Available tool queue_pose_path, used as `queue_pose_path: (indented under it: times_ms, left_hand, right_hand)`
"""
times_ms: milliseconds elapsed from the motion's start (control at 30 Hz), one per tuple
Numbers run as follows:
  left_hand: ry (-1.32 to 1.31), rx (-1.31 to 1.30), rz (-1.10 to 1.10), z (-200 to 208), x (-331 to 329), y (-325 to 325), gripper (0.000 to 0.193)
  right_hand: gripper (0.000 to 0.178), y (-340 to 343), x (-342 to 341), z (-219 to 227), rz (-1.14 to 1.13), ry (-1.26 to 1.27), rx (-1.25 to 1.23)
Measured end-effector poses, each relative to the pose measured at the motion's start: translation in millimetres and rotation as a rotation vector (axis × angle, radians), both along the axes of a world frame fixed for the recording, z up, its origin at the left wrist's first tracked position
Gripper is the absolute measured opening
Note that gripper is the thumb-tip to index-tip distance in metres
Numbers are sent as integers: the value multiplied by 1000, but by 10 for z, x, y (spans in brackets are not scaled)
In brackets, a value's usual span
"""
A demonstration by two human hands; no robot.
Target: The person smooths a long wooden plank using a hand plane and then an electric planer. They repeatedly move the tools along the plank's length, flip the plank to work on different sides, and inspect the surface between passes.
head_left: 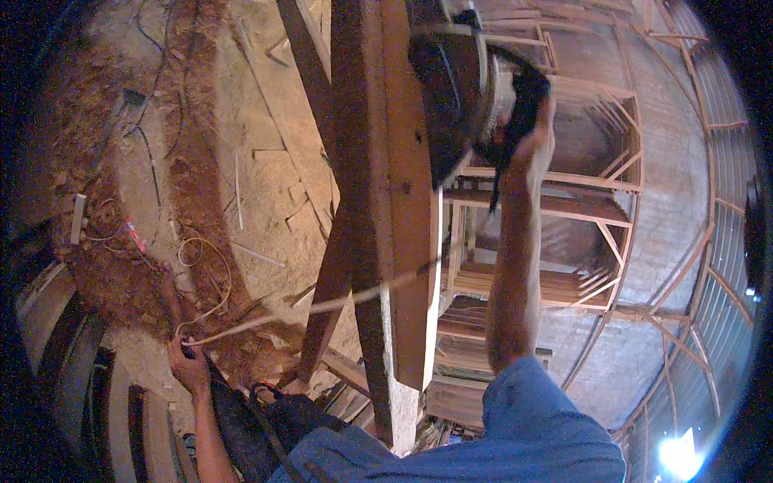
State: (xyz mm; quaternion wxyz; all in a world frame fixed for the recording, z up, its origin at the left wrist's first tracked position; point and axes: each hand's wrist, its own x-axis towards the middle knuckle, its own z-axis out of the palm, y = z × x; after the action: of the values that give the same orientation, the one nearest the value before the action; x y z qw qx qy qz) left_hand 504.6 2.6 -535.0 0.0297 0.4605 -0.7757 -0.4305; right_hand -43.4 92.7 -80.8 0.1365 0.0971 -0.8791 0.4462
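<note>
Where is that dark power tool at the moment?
In the head view, the dark power tool is near the top, right of centre, in the right hand and beside the brown wooden beam.

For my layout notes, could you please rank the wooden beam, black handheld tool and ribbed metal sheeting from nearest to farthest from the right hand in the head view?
1. Black handheld tool: gripped by the right hand.
2. Wooden beam: close by, left.
3. Ribbed metal sheeting: far right.
</note>
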Motion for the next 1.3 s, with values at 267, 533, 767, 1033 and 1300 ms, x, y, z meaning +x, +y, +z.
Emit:
queue_pose_path:
  times_ms: [267, 533, 767, 1033, 1300]
  left_hand:
    - [151, -50, -88, 59, 29, -37, 31]
    - [-115, -61, -2, -60, 273, 130, 31]
    - [-273, -112, 1, -114, 549, 380, 36]
    - [-353, -97, -83, -271, 890, 615, 36]
    - [-289, -135, -69, -357, 951, 692, 32]
  right_hand:
    - [64, -355, -741, 57, 133, 66, 204]
    - [73, 292, 370, 5, 85, 7, 181]
    - [61, 1276, 1907, 5, 32, -176, 35]
    - [63, 2542, 3436, -75, -238, -211, 6]
    - [66, 2722, 3622, -105, -297, -223, -34]
